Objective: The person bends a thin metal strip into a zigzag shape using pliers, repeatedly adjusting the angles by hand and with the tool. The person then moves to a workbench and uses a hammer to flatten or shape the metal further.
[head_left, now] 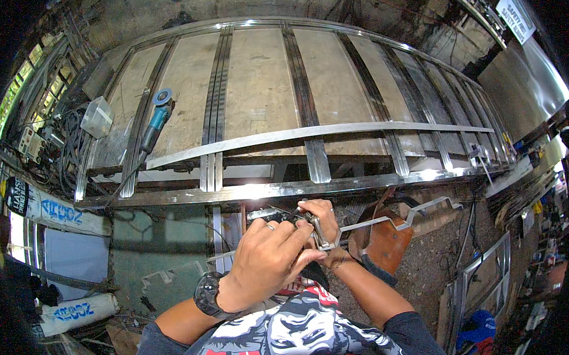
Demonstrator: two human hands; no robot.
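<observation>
Close in front of my chest, my left hand is closed, its fingers curled over a metal piece that they mostly hide. Just right of it, my right hand wraps round the same spot, where a bent flat metal bar passes between my hands. The bar runs out to the right in angular zigzag steps. Whether a tool or a clamp also sits between my fingers is hidden. A watch is on my left wrist.
A long table frame of shiny metal tubes spans the view ahead. On it lie a flat metal strip, a teal angle grinder and a clear plastic box. A brown seat stands at right, near a metal frame.
</observation>
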